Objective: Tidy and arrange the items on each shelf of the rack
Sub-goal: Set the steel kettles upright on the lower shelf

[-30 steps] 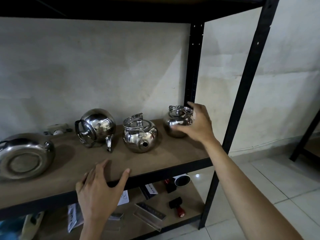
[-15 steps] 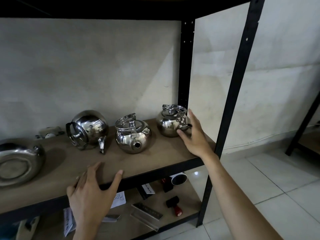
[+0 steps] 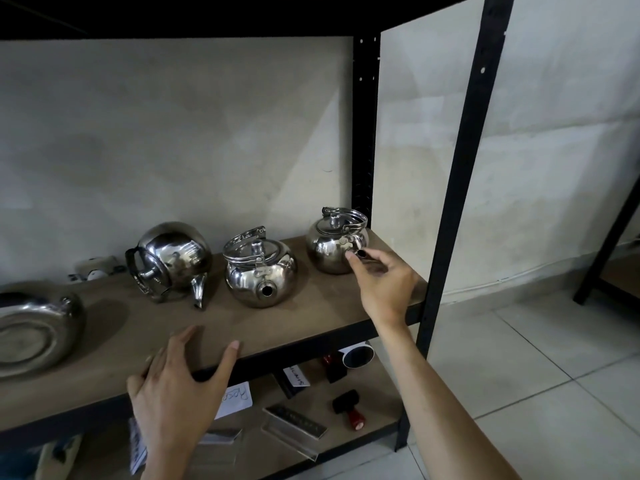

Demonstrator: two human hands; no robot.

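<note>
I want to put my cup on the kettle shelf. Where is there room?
The bare wood along the shelf front, between the left hand and right hand, is free. So is the gap between the tipped pot and the fallen kettle. The back row is crowded.

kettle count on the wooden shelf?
4. One upright kettle at the right end by the right hand, one upright in the middle, one tipped over to its left, one on its side at the frame's left edge, cut off.
</note>
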